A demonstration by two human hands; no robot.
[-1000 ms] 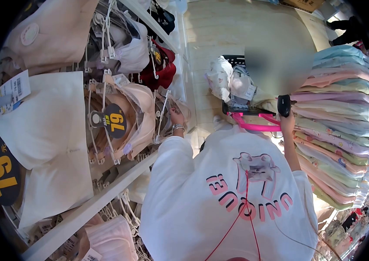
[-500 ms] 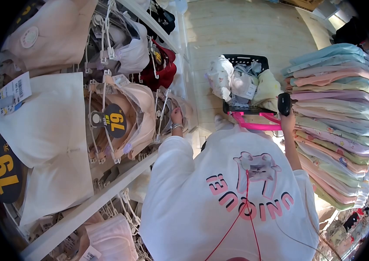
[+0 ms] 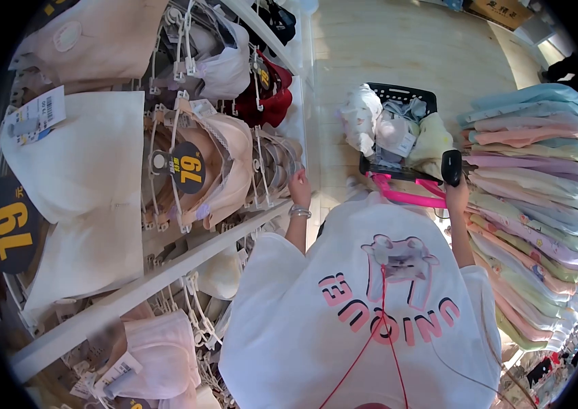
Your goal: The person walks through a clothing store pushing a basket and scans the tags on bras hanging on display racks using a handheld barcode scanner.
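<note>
While your right hand wraps around the black handheld device, the basket just ahead of it, your left hand hovers right beside hanging bras, its grip unclear.

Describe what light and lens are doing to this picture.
Head view: edges bend, corners go black; sunlight brightens patches of floor; glare whitens the far-right ends of the pastel clothes; the left hand looks fairly sharp.
</note>
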